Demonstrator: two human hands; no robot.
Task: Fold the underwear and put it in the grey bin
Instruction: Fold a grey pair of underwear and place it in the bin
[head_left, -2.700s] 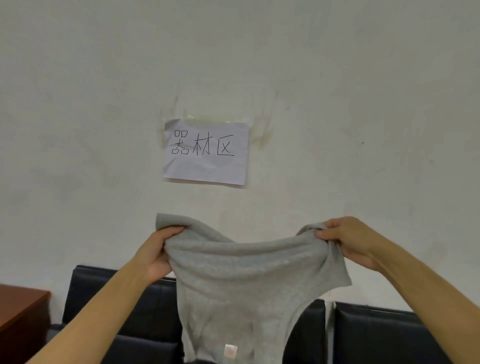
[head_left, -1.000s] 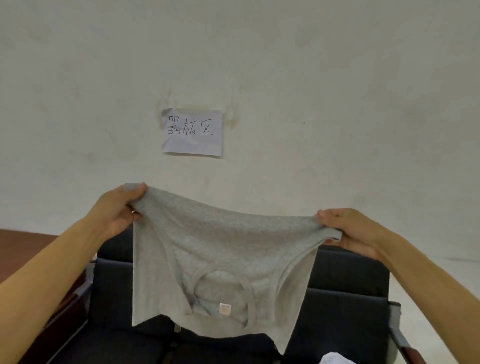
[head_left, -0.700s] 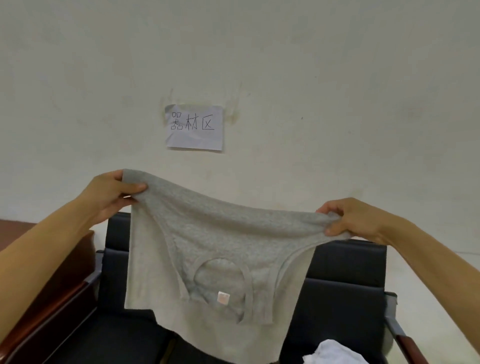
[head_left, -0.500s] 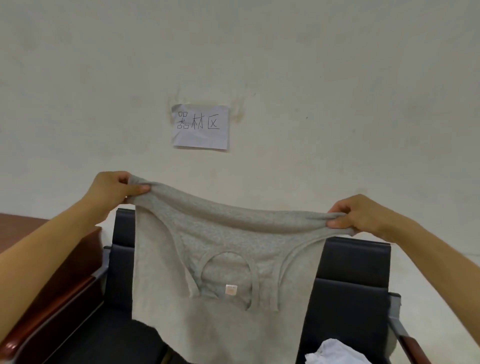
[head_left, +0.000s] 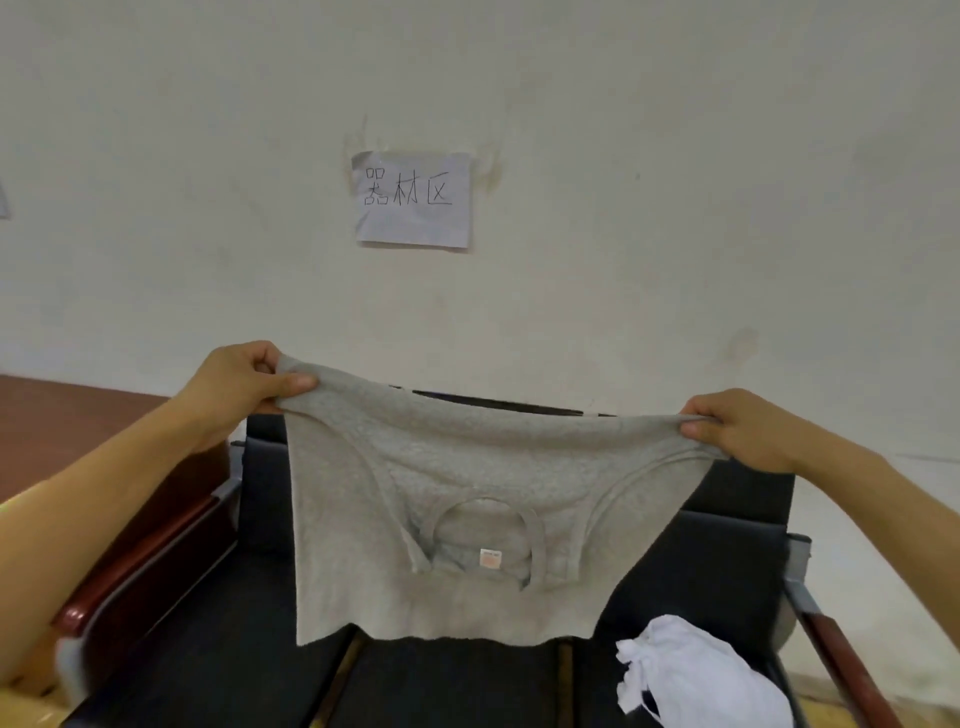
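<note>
A grey undershirt-like piece of underwear (head_left: 457, 519) hangs spread out in the air in front of me, a small label showing near its neckline. My left hand (head_left: 244, 384) pinches its upper left corner. My right hand (head_left: 737, 428) pinches its upper right corner. The cloth is stretched between both hands and its lower edge hangs just above the black seats. No grey bin is in view.
Black chairs (head_left: 727, 545) with metal frames and red-brown armrests (head_left: 852, 670) stand against a white wall. A crumpled white garment (head_left: 696, 675) lies on the right seat. A brown wooden desk (head_left: 62, 431) is at the left. A paper sign (head_left: 413, 198) is taped to the wall.
I have pulled the garment wider and flatter between my hands and lowered it towards the seats. The view has tilted down, and the white garment has come into view.
</note>
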